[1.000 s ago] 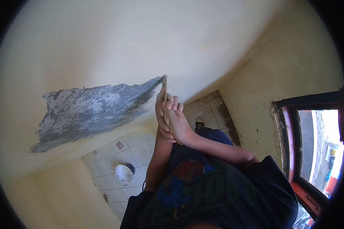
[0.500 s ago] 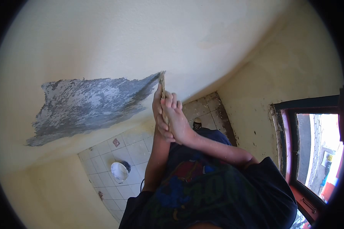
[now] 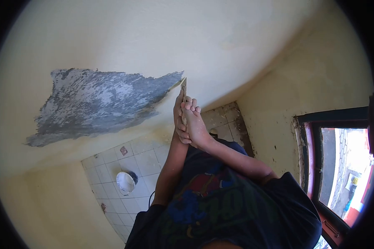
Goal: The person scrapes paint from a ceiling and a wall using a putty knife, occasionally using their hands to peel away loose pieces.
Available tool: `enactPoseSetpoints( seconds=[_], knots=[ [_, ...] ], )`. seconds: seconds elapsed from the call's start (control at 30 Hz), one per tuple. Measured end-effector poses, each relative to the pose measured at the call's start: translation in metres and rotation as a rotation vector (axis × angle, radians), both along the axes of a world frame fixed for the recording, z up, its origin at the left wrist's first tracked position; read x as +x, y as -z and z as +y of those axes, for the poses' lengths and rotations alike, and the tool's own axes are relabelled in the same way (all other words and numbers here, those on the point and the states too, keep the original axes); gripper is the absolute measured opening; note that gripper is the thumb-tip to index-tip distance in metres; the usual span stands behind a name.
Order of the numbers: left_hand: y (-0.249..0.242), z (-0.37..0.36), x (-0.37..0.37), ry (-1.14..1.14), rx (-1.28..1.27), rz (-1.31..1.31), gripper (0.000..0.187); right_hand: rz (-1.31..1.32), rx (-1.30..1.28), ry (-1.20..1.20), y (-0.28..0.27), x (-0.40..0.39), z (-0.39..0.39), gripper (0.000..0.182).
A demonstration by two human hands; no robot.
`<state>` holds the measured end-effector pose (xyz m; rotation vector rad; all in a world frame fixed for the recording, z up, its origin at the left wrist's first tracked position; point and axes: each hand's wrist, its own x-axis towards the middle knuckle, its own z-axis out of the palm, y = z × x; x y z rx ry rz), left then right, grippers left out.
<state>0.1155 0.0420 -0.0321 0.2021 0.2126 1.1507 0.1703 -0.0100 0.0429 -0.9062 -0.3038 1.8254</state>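
Observation:
Both of my hands are clasped around a scraper, its thin, dirt-caked blade seen nearly edge-on and pointing up at the wall. My left hand lies along its left side, one finger stretched up beside the blade. From the right, my right hand closes over the tool with curled fingers; the grip is mostly hidden between the palms. At the blade's tip is the right-hand corner of a rough grey bared patch, ragged-edged against the cream painted wall.
On the tiled floor below stands a white-rimmed bucket with whitish content. A dark-framed window opens in the wall at right, with flaking paint beside it. The side wall rises at the lower left.
My hands and the scraper have shifted slightly right and the blade has turned a little, its tip now just past the patch's corner. The view has also tilted somewhat.

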Motion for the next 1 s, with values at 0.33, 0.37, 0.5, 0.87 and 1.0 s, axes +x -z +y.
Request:
enactPoseSetpoints(
  seconds=[0.33, 0.37, 0.5, 0.87, 1.0],
  knots=[
    [0.103, 0.01, -0.014, 0.15, -0.049, 0.076, 0.035, -0.101, -0.043, -0.071, 0.028, 0.001, 0.004, 0.022],
    [0.107, 0.013, -0.018, 0.218, -0.041, 0.021, 0.04, -0.046, -0.102, -0.018, 0.027, -0.003, 0.004, 0.02],
    [0.021, -0.002, -0.019, 0.154, -0.149, 0.167, 0.04, 0.247, -0.147, -0.016, 0.029, -0.008, 0.004, 0.019],
    [-0.052, 0.009, -0.077, 0.604, -0.02, -0.1, 0.042, 0.893, 0.353, 0.14, 0.063, -0.085, -0.004, 0.035],
    [-0.056, 0.017, -0.1, 0.714, -0.173, -0.06, 0.04, 0.428, 0.107, 0.305, 0.03, -0.111, -0.001, 0.031]
  ],
)
